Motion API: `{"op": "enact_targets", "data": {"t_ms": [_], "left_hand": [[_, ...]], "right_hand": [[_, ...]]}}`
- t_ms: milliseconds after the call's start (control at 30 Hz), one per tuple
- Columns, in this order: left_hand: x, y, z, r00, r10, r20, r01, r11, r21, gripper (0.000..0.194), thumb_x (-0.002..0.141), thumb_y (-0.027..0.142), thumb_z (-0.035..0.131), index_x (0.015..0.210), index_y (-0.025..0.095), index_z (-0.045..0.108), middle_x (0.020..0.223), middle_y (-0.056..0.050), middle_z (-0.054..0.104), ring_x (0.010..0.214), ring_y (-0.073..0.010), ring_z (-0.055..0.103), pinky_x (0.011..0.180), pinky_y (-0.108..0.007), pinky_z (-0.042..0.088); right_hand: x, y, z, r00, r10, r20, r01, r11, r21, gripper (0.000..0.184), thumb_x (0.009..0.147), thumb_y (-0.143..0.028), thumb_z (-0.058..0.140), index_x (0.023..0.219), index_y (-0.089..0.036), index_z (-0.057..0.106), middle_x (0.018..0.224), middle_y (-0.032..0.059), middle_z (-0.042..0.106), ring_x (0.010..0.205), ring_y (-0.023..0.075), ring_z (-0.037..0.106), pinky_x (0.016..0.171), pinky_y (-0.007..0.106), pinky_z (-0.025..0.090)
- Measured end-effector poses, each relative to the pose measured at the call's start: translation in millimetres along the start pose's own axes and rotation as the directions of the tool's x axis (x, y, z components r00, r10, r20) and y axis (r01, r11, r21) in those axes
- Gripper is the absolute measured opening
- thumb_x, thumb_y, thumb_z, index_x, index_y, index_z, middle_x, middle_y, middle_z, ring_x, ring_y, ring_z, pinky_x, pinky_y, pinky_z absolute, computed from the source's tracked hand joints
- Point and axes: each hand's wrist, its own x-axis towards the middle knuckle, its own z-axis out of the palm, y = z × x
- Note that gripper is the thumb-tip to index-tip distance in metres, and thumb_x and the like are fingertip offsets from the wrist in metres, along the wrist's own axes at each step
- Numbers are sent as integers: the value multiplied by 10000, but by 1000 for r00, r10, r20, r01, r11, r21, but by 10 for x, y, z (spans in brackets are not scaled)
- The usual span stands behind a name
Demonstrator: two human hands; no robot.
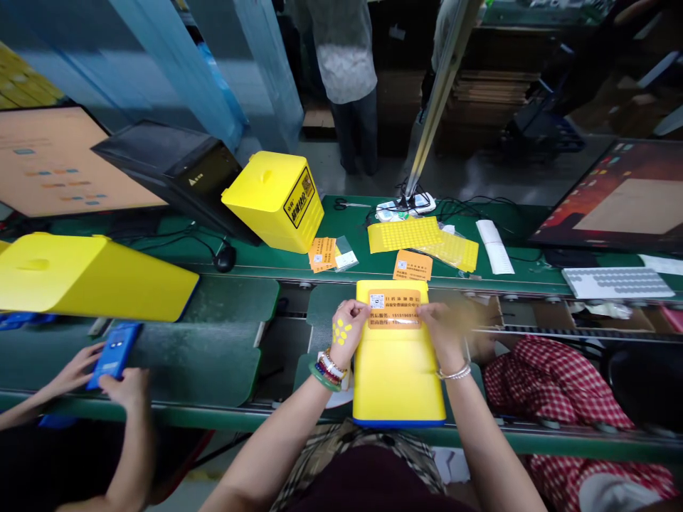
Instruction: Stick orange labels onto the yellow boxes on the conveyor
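Note:
A yellow box-like casing with a blue bottom edge stands before me at the edge of the green bench. Over its upper face lies an orange sticker printed with a QR code, dark text and phone numbers. My left hand pinches the sticker's left edge, and several yellow dot stickers are stuck on the back of this hand. At the opposite edge, the fingers of my right hand are closed on the sticker; a blur partly covers that side. Whether the sticker's middle touches the casing, I cannot tell.
Behind the casing lie another orange sticker, yellow dot sheets and scissors. A labelled yellow box stands by a computer tower. At left, a co-worker's hands hold a blue part. A keyboard sits right.

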Motion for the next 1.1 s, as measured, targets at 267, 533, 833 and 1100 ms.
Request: {"op": "enact_targets", "data": {"t_ms": [267,533,833,1100], "left_hand": [[5,-28,24,999,41,-34,-40,999,20,191,782,315,637,635,200,596,688,-2,543,714,-167,518,669,-278,379],[-5,-48,44,993,113,-44,-109,991,82,209,808,283,607,626,204,539,657,12,518,707,-162,504,666,-274,373],[-10,8,43,992,112,-52,-105,986,129,190,810,273,599,635,204,579,648,13,523,699,-158,509,670,-269,387],[-20,-3,47,980,196,-26,-184,953,240,202,843,293,579,666,208,529,682,3,522,723,-173,510,701,-293,391]], "right_hand": [[7,70,9,1000,-23,1,23,999,-28,250,735,-444,661,686,-200,642,728,14,596,747,187,532,744,319,400],[16,99,13,998,-61,11,62,995,-83,235,763,-414,645,693,-190,652,748,22,591,749,183,514,738,309,386],[5,8,-6,999,-52,-13,50,991,-120,200,750,-368,655,678,-181,662,740,27,603,717,173,510,712,301,396],[-21,-51,-15,997,-75,15,77,978,-194,230,785,-390,617,697,-181,655,766,42,608,748,183,532,707,293,402]]}}
